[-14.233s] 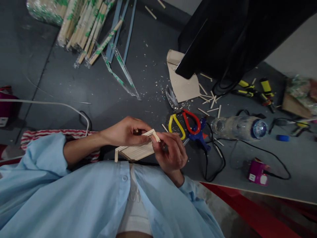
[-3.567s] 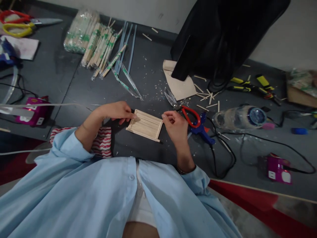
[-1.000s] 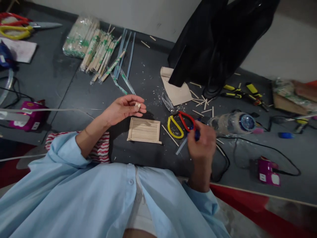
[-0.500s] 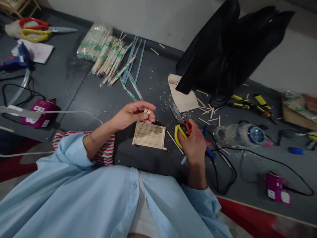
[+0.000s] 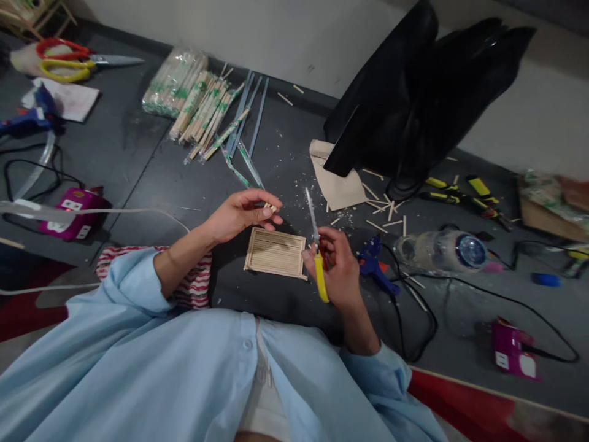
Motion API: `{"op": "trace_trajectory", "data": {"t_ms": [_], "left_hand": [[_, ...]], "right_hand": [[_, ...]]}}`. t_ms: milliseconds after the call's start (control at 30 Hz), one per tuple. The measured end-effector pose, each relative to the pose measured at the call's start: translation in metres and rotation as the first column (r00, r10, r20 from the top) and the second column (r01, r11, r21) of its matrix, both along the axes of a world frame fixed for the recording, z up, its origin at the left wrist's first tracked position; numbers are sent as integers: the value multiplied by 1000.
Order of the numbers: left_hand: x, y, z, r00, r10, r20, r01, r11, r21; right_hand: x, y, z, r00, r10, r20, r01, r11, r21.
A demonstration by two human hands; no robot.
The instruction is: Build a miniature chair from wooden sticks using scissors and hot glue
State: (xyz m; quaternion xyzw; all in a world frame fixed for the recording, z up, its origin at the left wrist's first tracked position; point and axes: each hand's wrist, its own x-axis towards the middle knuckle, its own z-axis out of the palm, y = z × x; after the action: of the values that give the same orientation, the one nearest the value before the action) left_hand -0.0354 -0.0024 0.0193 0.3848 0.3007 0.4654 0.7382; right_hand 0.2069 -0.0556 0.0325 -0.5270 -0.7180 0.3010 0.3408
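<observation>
Between the thumb and fingers of my left hand (image 5: 243,215) are pinched several short pale wooden stick pieces (image 5: 270,208). My right hand (image 5: 338,264) grips a pair of scissors (image 5: 318,270) with yellow and red handles, its blades pointing up and away from me. Below and between both hands a small rectangular panel (image 5: 276,254) of wooden sticks, with a raised frame, lies flat on the dark table (image 5: 257,298). Neither hand touches the panel as far as I can see; the right fingertips are close to its right edge.
A blue glue gun (image 5: 377,267) and its cable lie right of my right hand, beside a plastic bottle (image 5: 442,250). Wrapped chopsticks (image 5: 207,110) lie at the back left, near red-and-yellow scissors (image 5: 69,59). A black bag (image 5: 414,104) stands behind loose sticks (image 5: 386,205).
My right hand has lifted the scissors from the table and brought them left, turning the blades upward beside the panel. The left hand has shifted only slightly, still holding the stick pieces.
</observation>
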Motion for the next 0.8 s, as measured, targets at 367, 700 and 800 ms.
{"op": "trace_trajectory", "data": {"t_ms": [367, 700, 800], "left_hand": [[7, 2, -9, 992, 75, 100, -80, 996, 47], [8, -3, -7, 997, -39, 59, 37, 999, 33], [7, -3, -6, 998, -47, 52, 45, 998, 39]], "right_hand": [[-10, 10, -22, 947, 105, 305, -164, 970, 177], [-12, 9, -18, 924, 147, 353, -219, 960, 176], [-11, 8, -18, 924, 155, 348, -224, 960, 168]]}}
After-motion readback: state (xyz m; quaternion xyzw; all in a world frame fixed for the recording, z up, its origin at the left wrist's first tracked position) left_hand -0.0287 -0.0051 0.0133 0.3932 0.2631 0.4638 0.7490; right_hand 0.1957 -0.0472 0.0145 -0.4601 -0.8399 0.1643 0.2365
